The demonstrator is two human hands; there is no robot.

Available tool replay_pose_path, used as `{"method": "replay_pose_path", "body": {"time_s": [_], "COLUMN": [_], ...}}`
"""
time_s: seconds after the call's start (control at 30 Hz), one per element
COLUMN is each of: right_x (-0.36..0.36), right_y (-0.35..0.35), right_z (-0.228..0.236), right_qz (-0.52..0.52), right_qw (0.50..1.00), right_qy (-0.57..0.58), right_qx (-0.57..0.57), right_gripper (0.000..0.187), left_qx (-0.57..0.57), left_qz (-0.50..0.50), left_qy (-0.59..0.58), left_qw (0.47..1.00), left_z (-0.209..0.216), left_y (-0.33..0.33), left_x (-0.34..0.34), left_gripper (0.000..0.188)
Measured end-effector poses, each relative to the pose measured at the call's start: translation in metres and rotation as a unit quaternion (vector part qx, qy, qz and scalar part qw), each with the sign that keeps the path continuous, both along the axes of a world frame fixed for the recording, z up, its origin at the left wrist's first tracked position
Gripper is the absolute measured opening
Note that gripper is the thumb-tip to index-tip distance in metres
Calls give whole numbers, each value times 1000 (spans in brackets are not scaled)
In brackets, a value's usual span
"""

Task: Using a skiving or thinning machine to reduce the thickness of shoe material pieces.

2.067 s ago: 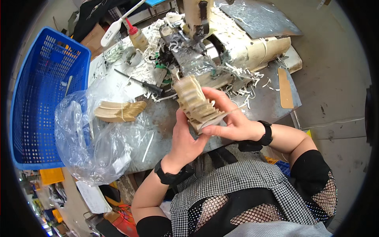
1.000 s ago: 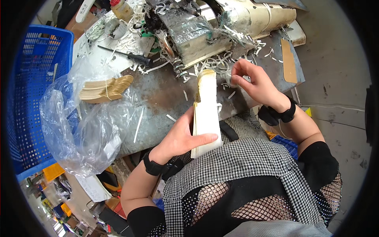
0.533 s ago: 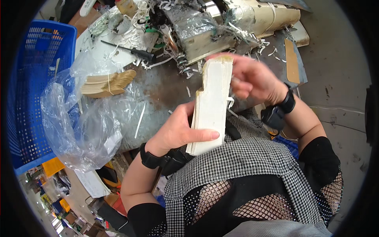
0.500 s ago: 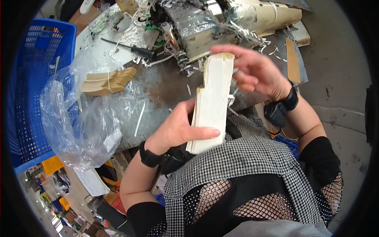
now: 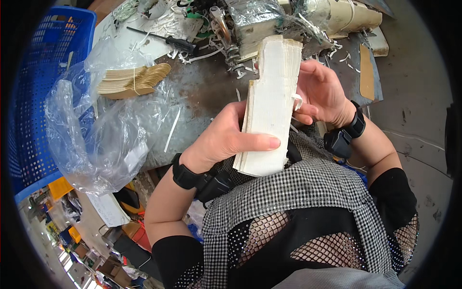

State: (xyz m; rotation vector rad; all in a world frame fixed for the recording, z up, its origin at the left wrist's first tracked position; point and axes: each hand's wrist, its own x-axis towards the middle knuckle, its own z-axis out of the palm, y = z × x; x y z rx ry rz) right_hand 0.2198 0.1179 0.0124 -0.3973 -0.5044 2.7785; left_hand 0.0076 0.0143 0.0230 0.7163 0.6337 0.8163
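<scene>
My left hand (image 5: pixel 219 137) is closed round a thick stack of white, flat, notched pieces (image 5: pixel 272 103), its thumb lying across the face near the lower end. The stack stands tilted over my lap, and its layered edges show on the left and right sides. Beside its right edge is my right hand (image 5: pixel 325 89), fingers apart and curved, some of them partly behind the stack. A small curled white strip (image 5: pixel 297 101) sticks out from that edge, close to the right hand's lower fingers. Whether those fingers touch it I cannot tell.
A plastic-wrapped machine (image 5: pixel 255 29) stands at the back, with white scraps around it. A screwdriver (image 5: pixel 180 45) lies left of it. A banded tan stack (image 5: pixel 132 82) rests on a clear plastic bag (image 5: pixel 103 149). At far left stands a blue basket (image 5: pixel 29 139).
The stack has risen and shifted slightly right in the picture, still in my left hand. My right hand has come down from the stack's top to its right edge.
</scene>
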Motion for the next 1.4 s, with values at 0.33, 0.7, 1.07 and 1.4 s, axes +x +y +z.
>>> {"method": "replay_pose_path", "body": {"time_s": [0.33, 0.7, 1.07, 1.4], "right_x": [1, -8, -50, -104], "right_y": [-1, 1, -26, -36], "right_z": [4, 72, 34, 34], "right_qz": [-8, -31, 73, -5], "right_qw": [1000, 901, 840, 934], "right_qy": [-14, 18, -239, -124], "right_qx": [-1, 432, 482, 336], "right_gripper": [58, 75, 72, 71], "left_qx": [-79, 201, 115, 235], "left_qz": [50, -39, 131, 233], "left_qy": [-7, 398, 324, 490], "left_qw": [996, 894, 930, 806], "left_z": [15, -3, 21, 47], "left_y": [-1, 8, -7, -39], "left_x": [-10, -22, -41, -94], "left_gripper": [58, 72, 44, 41]}}
